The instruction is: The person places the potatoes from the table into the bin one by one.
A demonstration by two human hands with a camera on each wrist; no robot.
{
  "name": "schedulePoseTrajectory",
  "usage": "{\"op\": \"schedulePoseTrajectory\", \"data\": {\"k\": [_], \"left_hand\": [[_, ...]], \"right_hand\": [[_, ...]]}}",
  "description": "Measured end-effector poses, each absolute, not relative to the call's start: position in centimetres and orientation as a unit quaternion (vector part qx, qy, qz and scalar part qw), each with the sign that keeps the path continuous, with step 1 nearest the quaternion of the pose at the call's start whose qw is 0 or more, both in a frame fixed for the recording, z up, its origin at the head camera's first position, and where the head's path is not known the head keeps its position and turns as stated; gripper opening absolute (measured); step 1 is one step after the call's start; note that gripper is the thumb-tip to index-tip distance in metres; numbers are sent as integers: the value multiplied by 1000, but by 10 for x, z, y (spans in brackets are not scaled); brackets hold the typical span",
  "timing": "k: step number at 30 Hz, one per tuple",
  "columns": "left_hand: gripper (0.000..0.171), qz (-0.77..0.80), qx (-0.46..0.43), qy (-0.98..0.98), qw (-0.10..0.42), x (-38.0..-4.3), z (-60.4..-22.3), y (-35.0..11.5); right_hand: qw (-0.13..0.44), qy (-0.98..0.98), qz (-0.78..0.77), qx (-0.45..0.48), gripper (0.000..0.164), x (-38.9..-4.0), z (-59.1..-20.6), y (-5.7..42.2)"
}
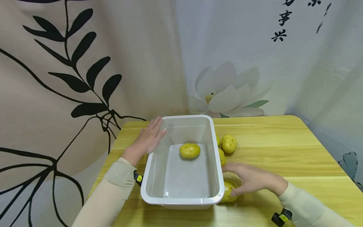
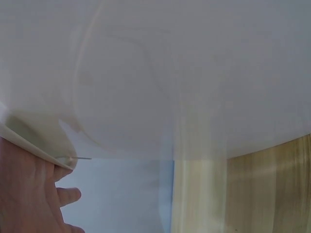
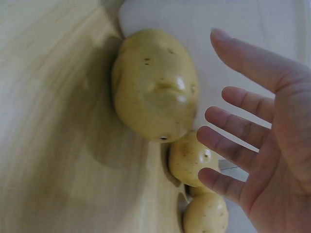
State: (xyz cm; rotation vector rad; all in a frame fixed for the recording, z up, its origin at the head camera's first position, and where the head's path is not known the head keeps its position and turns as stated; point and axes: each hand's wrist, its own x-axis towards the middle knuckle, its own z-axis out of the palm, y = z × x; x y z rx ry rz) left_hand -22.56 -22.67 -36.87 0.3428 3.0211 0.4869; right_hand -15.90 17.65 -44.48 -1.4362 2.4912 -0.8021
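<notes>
Left hand [image 1: 147,135] lying straight-fingered against the left rim of the white tub [image 1: 184,201], clutching nothing, over toward the left edge of the worktop [image 1: 269,142]. Right hand [image 1: 252,178] spread and empty, right by the near potato [image 3: 155,87], which sits beside the tub's near right corner! A single potato [image 1: 189,150] inside; more potatoes [image 1: 228,144] toward the worktop's far edge. Best play, I'd say: wrap thumb and fingers round the broad sides, squeeze gently, as that skin looks slick, and keep knuckles off the tub wall.
</notes>
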Motion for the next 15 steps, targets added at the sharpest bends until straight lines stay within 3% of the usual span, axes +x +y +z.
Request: {"op": "schedulePoseTrajectory", "data": {"k": [6, 15], "left_hand": [[67, 159, 113, 980, 28, -226, -369, -227], [67, 168, 112, 979, 27, -224, -368, -228]], "right_hand": [[110, 832, -273, -471, 77, -156, -457, 174], [109, 817, -268, -499, 74, -153, -467, 165]]}}
